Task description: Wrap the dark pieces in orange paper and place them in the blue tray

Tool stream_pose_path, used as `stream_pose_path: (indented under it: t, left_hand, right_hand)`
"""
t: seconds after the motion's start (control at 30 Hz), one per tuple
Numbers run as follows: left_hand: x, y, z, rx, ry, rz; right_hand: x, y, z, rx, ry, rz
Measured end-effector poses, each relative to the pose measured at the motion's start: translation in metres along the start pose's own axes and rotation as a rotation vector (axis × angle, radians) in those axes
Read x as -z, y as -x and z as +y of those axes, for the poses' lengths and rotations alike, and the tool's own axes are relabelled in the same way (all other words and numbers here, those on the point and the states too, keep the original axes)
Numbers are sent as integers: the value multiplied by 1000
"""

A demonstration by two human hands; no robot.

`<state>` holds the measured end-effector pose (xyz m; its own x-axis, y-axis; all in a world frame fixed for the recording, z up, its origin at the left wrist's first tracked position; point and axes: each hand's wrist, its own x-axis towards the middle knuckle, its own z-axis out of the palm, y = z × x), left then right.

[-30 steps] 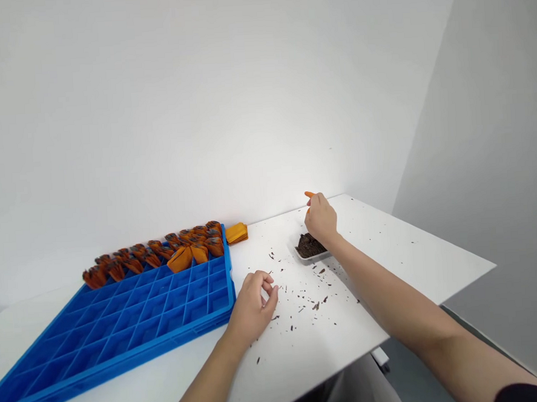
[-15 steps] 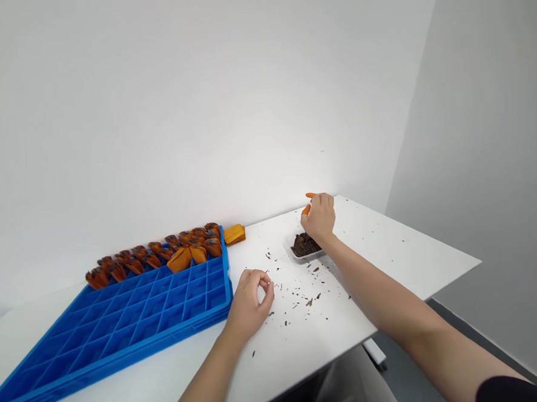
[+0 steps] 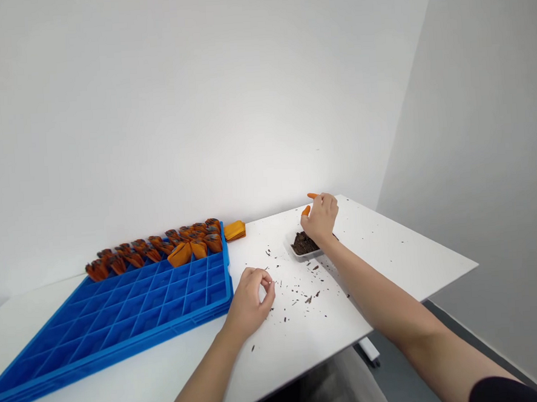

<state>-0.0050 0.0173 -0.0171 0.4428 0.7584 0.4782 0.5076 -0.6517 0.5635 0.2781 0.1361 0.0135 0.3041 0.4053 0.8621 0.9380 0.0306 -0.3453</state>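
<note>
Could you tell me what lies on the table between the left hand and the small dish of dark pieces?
In the head view, only scattered dark crumbs lie on the white table between the left hand and the dish; nothing else.

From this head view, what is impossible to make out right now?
- Right hand: its back hides whether the fingers pinch anything from the small tray.
- Dark pieces in that tray: too small to identify.
- Left hand: curled fingers hide any grip.
- Blue grid tray: left corner cut off by the frame edge.
</note>
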Motion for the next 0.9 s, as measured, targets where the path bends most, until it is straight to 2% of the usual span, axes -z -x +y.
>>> stream_pose_path:
  t: [0.2, 0.43, 0.73, 0.8, 0.9]
  left_hand:
    - [0, 3, 3, 33, 20, -22]
    - [-3, 2, 4, 11, 53, -53]
    - [-3, 1, 8, 9, 75, -91]
    - [-2, 2, 7, 12, 90, -106]
    - [-1, 2, 2, 10, 111, -125]
  right_hand:
    - [8, -3, -5, -19, -27, 2]
    - [9, 4, -16, 84, -88, -160]
    - [12, 11, -50, 334, -150, -532]
    - [7, 6, -63, 384, -135, -592]
    - [-9, -6, -87, 537, -114, -719]
